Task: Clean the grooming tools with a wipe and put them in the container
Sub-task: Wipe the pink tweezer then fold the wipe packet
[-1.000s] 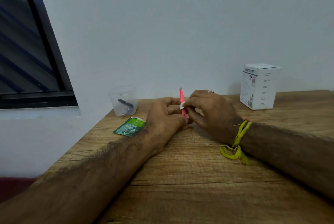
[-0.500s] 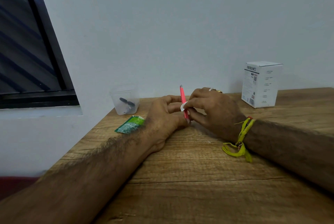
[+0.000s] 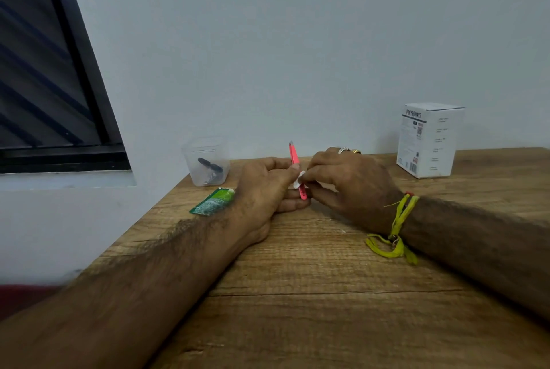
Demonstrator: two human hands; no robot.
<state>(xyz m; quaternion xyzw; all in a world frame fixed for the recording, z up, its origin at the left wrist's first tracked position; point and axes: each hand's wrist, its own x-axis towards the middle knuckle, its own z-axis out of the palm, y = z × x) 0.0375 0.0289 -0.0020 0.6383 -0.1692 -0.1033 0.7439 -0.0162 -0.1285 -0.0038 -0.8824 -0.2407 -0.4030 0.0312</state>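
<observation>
Item 1: pink tweezers (image 3: 294, 160), held nearly upright above the wooden table (image 3: 312, 294), metal tip uppermost. I see my left hand (image 3: 265, 187) gripping the lower part, fingers curled round it.

Item 2: white wipe (image 3: 298, 182), a small folded piece pressed against the tweezers' shaft just beside the left fingertips. I see my right hand (image 3: 345, 184) pinching it between thumb and fingers; rings on that hand, a yellow thread band (image 3: 397, 228) at its wrist.

Item 3: clear plastic container (image 3: 206, 161), standing at the table's far left corner by the wall, with a dark tool (image 3: 209, 164) lying inside.

Item 4: green sachet (image 3: 212, 201), flat on the table, between the container and my left wrist.

Item 5: white carton (image 3: 430, 139), upright at far right, well apart from both hands.
</observation>
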